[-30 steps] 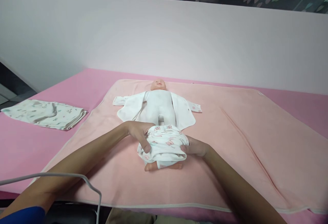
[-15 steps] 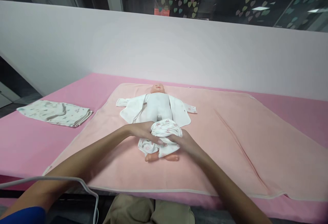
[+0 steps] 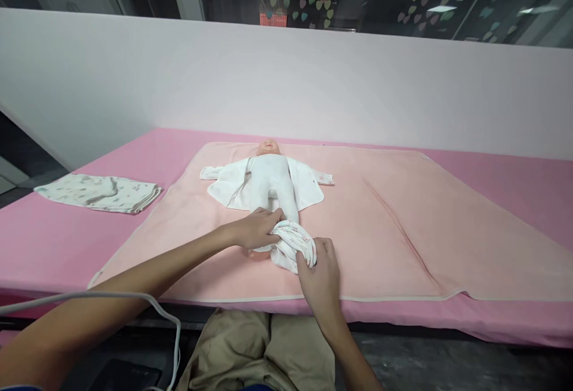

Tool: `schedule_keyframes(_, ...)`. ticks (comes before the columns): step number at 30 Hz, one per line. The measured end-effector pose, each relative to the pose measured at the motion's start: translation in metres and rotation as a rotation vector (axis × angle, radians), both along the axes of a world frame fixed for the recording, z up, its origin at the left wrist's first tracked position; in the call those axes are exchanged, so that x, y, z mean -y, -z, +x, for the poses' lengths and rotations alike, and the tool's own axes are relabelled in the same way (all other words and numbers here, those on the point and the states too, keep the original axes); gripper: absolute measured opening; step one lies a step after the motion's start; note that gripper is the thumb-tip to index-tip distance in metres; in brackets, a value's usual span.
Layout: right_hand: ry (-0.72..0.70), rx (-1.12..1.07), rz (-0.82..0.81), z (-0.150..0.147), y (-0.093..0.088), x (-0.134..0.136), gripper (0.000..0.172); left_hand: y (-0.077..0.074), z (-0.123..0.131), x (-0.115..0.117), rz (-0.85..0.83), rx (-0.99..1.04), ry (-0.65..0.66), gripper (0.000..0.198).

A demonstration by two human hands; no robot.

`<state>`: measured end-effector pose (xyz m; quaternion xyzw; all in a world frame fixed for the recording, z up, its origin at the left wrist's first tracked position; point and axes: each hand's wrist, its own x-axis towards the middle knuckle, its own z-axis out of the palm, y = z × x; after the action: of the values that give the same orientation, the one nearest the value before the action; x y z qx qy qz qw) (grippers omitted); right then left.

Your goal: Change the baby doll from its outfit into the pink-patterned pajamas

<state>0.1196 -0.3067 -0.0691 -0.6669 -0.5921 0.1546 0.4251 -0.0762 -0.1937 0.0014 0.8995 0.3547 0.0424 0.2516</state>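
Note:
A baby doll [image 3: 271,173] with a white cloth body lies on its back, head toward the wall. Its white jacket [image 3: 307,187] is spread open, with the sleeves still around the arms. White baby pants [image 3: 293,245] with a small print are bunched around the lower part of the doll's right-side leg as I see it. My left hand [image 3: 256,230] pinches their upper left edge, beside the doll's other leg. My right hand [image 3: 323,274] grips the right side of the bunched cloth, thumb in front. One foot shows below my left hand; the other is hidden in the fabric.
Beneath the doll lies a peach blanket [image 3: 380,242] on a pink padded table [image 3: 505,167]. A folded printed cloth [image 3: 101,193] is at the left. A white wall [image 3: 286,80] rises behind. A grey cable [image 3: 152,301] crosses over my left forearm.
The pants have slid down, baring the white upper legs, and are now gathered toward one leg. My right hand has turned and moved lower. The view has shifted slightly.

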Motion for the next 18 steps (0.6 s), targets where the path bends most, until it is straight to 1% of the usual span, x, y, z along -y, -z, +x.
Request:
schedule_keyframes(3,0.038,0.053,0.045,0.001,0.001,0.000,0.015,0.002,0.003,0.003,0.001,0.028,-0.038,0.029)
schedule_keyframes(6,0.055,0.082,0.028,0.002,0.003,-0.002,0.017,0.005,0.007,0.003,0.008,0.025,-0.026,0.037)
schedule_keyframes(8,0.045,0.079,0.024,0.004,0.003,-0.003,0.018,0.007,0.008,0.002,0.022,0.008,-0.006,0.039)
schedule_keyframes(11,0.010,0.052,-0.061,0.008,0.000,-0.006,0.018,0.011,0.008,0.001,0.046,0.004,0.011,0.038)
schedule_keyframes(14,-0.038,-0.026,-0.180,0.013,-0.003,-0.008,0.024,0.014,0.008,0.001,0.041,0.034,0.005,0.037)
schedule_keyframes(18,-0.169,-0.161,-0.202,0.020,-0.007,-0.015,0.023,0.017,0.006,0.001,0.005,0.123,-0.042,0.037)
